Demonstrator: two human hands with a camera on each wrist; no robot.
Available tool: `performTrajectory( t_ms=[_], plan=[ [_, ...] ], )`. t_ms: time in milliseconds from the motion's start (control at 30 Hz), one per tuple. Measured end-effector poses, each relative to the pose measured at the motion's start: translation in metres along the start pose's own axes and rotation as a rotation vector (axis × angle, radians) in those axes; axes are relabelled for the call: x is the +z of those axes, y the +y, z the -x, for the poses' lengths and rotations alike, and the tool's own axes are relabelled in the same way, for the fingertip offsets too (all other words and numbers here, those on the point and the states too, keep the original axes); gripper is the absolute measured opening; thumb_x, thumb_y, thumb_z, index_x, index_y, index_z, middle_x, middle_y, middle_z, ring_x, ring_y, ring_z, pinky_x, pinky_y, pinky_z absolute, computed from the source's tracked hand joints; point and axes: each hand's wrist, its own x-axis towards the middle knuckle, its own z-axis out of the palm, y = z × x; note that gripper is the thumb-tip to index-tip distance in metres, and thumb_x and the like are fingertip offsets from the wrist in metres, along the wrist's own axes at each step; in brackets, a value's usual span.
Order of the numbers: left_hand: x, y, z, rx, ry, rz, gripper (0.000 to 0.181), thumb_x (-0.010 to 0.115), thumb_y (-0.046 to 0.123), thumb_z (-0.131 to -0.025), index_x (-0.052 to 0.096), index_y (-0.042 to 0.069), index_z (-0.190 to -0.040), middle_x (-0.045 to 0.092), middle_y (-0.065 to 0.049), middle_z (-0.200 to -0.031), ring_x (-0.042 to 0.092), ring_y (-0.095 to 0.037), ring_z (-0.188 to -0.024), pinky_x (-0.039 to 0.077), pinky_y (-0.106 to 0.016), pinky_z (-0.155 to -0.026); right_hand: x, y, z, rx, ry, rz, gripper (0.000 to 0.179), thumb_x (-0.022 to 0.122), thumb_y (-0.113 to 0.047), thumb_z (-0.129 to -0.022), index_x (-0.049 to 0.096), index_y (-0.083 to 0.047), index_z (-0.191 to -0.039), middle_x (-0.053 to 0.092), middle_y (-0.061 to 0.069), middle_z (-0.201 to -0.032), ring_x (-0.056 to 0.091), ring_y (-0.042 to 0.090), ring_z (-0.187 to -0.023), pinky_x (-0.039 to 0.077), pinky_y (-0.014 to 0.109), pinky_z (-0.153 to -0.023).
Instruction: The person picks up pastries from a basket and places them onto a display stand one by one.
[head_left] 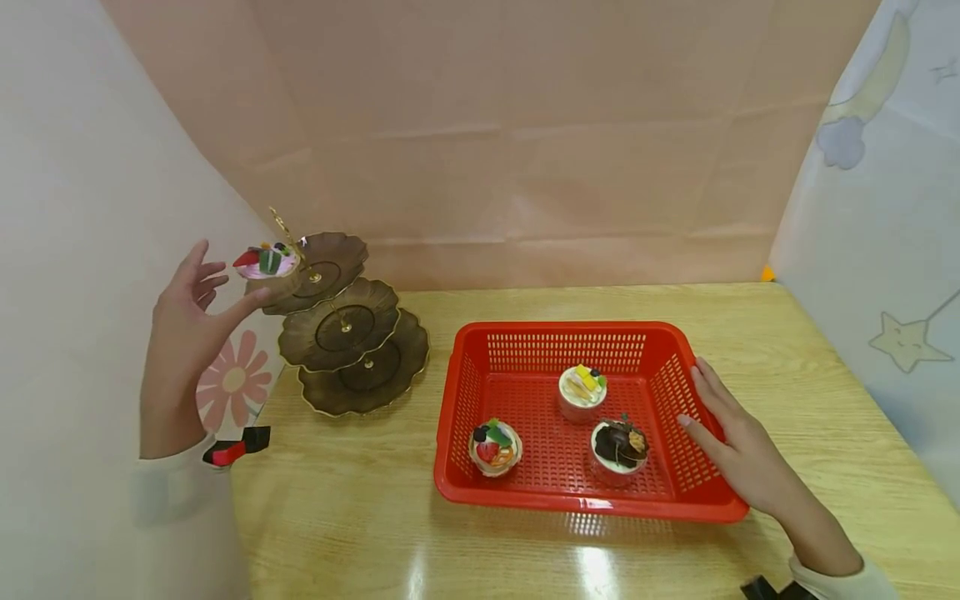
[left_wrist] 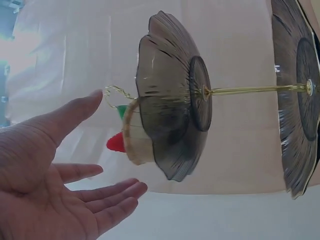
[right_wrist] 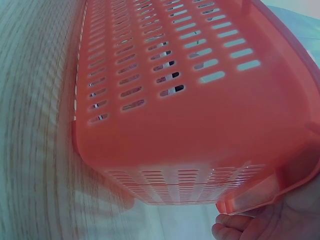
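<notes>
My left hand (head_left: 187, 312) is beside the top tier of a dark three-tier cake stand (head_left: 352, 321). Thumb and fingers are spread around a pink-topped cupcake (head_left: 268, 265) with a strawberry; in the left wrist view this cupcake (left_wrist: 135, 137) sits on the top plate (left_wrist: 172, 95), and a gap separates it from the fingertips. My right hand (head_left: 742, 454) holds the right rim of a red plastic basket (head_left: 577, 504), thumb over the inner side. From the right wrist, its fingers (right_wrist: 232, 227) show under the basket's rim.
Inside the basket are a fruit-topped cupcake (head_left: 495, 447), a yellow-topped cupcake (head_left: 582, 387) and a chocolate-topped cupcake (head_left: 618, 446). A gold handle (head_left: 281, 225) rises from the stand's top. The wooden table (head_left: 337, 500) meets a wall at the back and both sides.
</notes>
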Motion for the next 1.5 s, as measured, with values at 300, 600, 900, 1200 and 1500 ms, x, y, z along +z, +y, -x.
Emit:
performTrajectory(
  t_ms=[300, 600, 900, 1200, 1500],
  plan=[
    [-0.002, 0.007, 0.019, -0.013, 0.057, -0.04, 0.089, 0.071, 0.036, -0.083, 0.009, 0.043, -0.147, 0.027, -0.003, -0.152, 0.029, -0.025, -0.137, 0.023, -0.038, -0.111, 0.001, 0.0, 0.0, -0.015, -0.002, -0.011, 0.067, 0.051, -0.023, -0.098, 0.011, -0.014, -0.151, 0.0, -0.004, -0.157, 0.005, 0.028, -0.143, 0.004, 0.01, -0.103],
    [0.012, 0.011, 0.042, 0.228, 0.428, -0.072, 0.086, 0.082, 0.014, -0.072, 0.037, 0.03, -0.143, 0.043, 0.003, -0.139, 0.043, -0.018, -0.12, 0.034, -0.02, -0.097, 0.0, -0.001, 0.001, 0.0, -0.014, -0.02, 0.067, 0.05, -0.022, -0.098, 0.009, -0.016, -0.152, -0.002, -0.006, -0.157, 0.005, 0.03, -0.142, 0.004, 0.017, -0.108],
    [0.026, 0.023, 0.057, 0.344, 0.66, -0.088, 0.069, 0.083, 0.02, -0.07, 0.055, 0.015, -0.132, 0.043, 0.0, -0.135, 0.039, -0.016, -0.123, 0.035, -0.031, -0.1, 0.0, 0.0, 0.001, 0.003, -0.016, -0.022, 0.067, 0.05, -0.023, -0.099, 0.01, -0.016, -0.151, -0.001, -0.007, -0.157, 0.005, 0.028, -0.143, 0.004, 0.011, -0.104],
    [0.046, 0.034, 0.072, 0.486, 0.558, -0.01, 0.071, 0.085, 0.018, -0.067, 0.056, 0.012, -0.131, 0.05, -0.005, -0.133, 0.045, -0.023, -0.123, 0.04, -0.025, -0.098, 0.0, 0.0, 0.002, 0.004, -0.025, -0.018, 0.065, 0.049, -0.023, -0.099, 0.01, -0.017, -0.151, -0.001, -0.007, -0.157, 0.005, 0.025, -0.143, 0.005, 0.007, -0.101],
    [0.066, 0.064, 0.09, 0.617, 0.329, 0.105, 0.064, 0.081, 0.011, -0.07, 0.055, 0.0, -0.128, 0.057, -0.017, -0.125, 0.05, -0.032, -0.113, 0.037, -0.021, -0.095, -0.001, 0.0, 0.001, 0.008, -0.024, -0.018, 0.066, 0.049, -0.023, -0.099, 0.009, -0.018, -0.152, -0.002, -0.008, -0.157, 0.005, 0.026, -0.143, 0.005, 0.007, -0.101]
  ],
)
